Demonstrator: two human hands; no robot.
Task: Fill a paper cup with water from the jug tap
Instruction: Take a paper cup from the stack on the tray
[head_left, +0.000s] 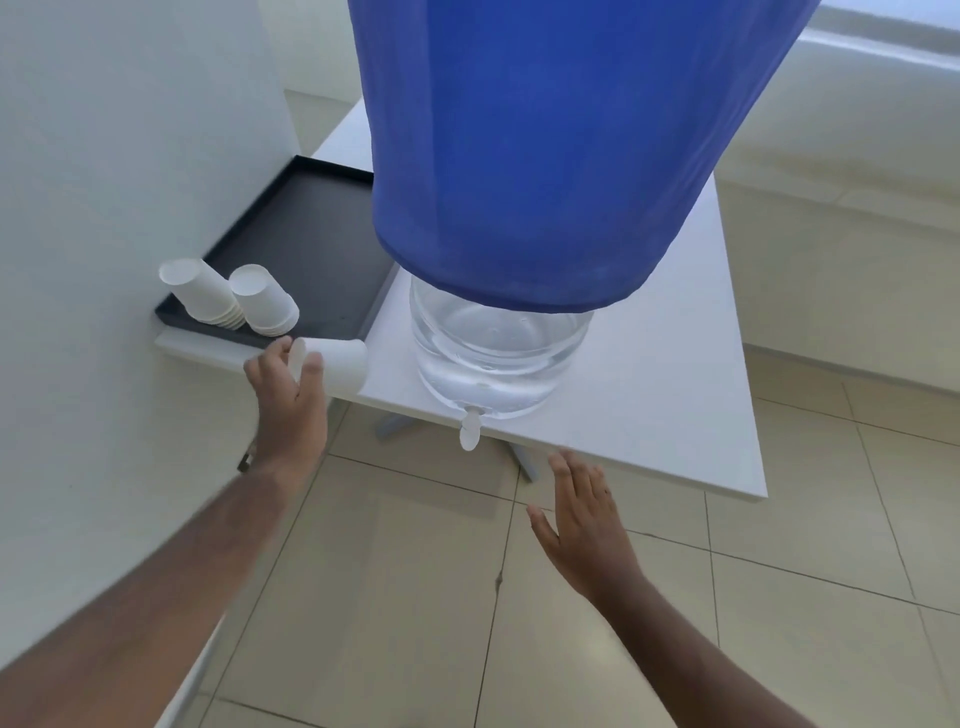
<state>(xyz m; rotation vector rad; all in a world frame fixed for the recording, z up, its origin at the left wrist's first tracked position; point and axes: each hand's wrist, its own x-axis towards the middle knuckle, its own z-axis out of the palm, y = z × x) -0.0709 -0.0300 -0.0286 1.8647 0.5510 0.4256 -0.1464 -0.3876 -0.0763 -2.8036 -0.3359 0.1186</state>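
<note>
A clear water jug (498, 358) under a blue cloth cover (540, 156) stands on a white table (649, 395). Its small white tap (470, 431) sticks out over the table's front edge. My left hand (288, 400) holds a white paper cup (337, 366) on its side at the table's left front edge, left of the jug. My right hand (582, 514) hovers open, fingers spread, below and to the right of the tap, apart from it.
A black tray (311, 228) lies at the table's left against a white wall, with two stacks of upturned paper cups (234, 296) at its near end. Beige tiled floor lies below. The table's metal foot (395, 423) shows under the edge.
</note>
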